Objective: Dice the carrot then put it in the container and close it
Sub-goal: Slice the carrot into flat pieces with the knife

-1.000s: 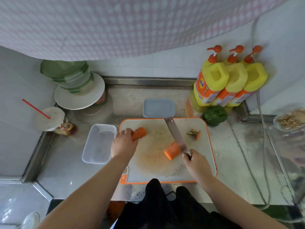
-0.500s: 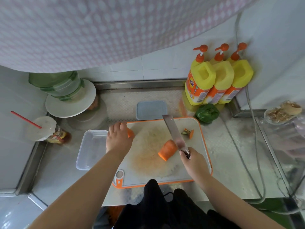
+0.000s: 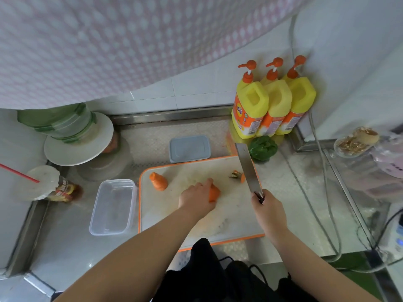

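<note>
Two carrot chunks lie on the white, orange-rimmed cutting board (image 3: 231, 223). My left hand (image 3: 197, 198) holds the thicker carrot piece (image 3: 214, 192) at mid-board. The tapered carrot end (image 3: 158, 182) lies alone near the board's far left corner. My right hand (image 3: 267, 211) grips the handle of a cleaver (image 3: 247, 168), whose blade is raised and points away over the board's right side. A small carrot top scrap (image 3: 237, 175) lies beside the blade. The clear empty container (image 3: 113, 207) sits left of the board. Its blue-grey lid (image 3: 189, 148) lies behind the board.
Three yellow pump bottles (image 3: 270, 103) and a green pepper (image 3: 262, 148) stand at the back right. A plate stack with green-banded tubs (image 3: 74, 136) and a lidded cup with red straw (image 3: 42, 184) occupy the left. Cables run along the right counter.
My left hand let go of the tapered piece at the board's left and moved right onto the thicker chunk. The cleaver lifted off that chunk and swung to the right.
</note>
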Demonstrator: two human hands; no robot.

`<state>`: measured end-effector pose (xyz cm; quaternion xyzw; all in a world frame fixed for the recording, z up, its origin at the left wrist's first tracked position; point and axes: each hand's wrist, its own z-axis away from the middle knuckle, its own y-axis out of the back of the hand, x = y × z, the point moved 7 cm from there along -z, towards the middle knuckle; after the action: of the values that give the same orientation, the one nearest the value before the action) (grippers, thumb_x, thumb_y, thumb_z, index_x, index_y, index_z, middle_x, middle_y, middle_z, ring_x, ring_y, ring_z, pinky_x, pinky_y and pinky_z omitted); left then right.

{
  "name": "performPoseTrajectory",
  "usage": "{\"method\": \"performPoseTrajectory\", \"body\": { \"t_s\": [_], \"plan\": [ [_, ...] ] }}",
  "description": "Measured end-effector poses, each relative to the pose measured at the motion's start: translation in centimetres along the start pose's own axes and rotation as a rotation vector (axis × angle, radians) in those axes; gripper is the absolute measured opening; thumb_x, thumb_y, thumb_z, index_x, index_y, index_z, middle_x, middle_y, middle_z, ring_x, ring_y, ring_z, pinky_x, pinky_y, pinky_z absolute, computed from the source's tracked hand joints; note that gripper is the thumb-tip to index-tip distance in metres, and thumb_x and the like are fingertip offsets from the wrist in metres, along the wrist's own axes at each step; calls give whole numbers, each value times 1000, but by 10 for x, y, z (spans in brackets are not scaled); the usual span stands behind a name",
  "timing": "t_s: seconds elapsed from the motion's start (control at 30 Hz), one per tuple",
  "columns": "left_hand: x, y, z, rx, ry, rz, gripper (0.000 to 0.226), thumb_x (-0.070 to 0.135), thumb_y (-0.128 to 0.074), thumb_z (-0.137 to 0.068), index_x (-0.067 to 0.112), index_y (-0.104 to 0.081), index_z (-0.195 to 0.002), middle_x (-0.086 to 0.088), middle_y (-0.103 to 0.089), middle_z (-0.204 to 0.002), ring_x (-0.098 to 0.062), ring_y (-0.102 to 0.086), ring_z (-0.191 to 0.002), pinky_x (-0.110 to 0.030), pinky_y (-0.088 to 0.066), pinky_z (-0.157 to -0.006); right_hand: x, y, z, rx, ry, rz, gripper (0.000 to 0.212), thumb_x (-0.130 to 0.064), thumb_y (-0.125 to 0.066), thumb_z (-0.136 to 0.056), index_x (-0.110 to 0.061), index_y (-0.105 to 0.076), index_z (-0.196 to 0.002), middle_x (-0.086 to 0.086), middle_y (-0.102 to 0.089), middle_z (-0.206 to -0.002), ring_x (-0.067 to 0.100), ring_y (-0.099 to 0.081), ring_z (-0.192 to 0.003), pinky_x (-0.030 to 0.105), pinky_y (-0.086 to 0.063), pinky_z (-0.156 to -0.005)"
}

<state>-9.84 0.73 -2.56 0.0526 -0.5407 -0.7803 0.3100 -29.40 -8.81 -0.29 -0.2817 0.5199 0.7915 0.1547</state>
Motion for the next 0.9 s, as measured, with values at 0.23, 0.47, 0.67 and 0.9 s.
{"method": "performPoseTrajectory", "body": {
  "t_s": [0.23,0.47,0.67,0.9],
  "plan": [
    [-43,37,-10,260,203,486,71,22,-66,-86,17,-28,-146,-10,-38,-142,-35,-52,-120,-40,-44,-91,5,-6,-1,-83,13,50,17,-28,-52,-96,-20,-52,-80,3,-58,-69,31,-61,-72,34,-43,-59],
    [-55,28,-18,129,188,521,78,24,-69,-87,27,-24,-150,-6,-36,-147,-31,-52,-124,-44,-48,-96,-6,-30,3,-227,28,153,28,-35,-50,-95,-23,-45,-71,-1,-54,-64,30,-61,-75,34,-42,-63],
    [-49,48,8,342,97,521,71,41,-66,-90,20,-33,-149,-6,-40,-147,-27,-41,-134,-42,-34,-108,-15,-39,4,-281,30,180,32,-34,-48,-96,-21,-41,-69,-3,-48,-60,17,-50,-57,29,-33,-51],
    [-135,52,39,482,398,416,49,23,-62,-91,27,-48,-137,-7,-43,-140,-33,-45,-121,-43,-40,-96,-23,-50,8,-316,82,178,34,-32,-50,-97,-19,-39,-67,-2,-45,-59,15,-45,-54,29,-32,-51]
  ]
}}
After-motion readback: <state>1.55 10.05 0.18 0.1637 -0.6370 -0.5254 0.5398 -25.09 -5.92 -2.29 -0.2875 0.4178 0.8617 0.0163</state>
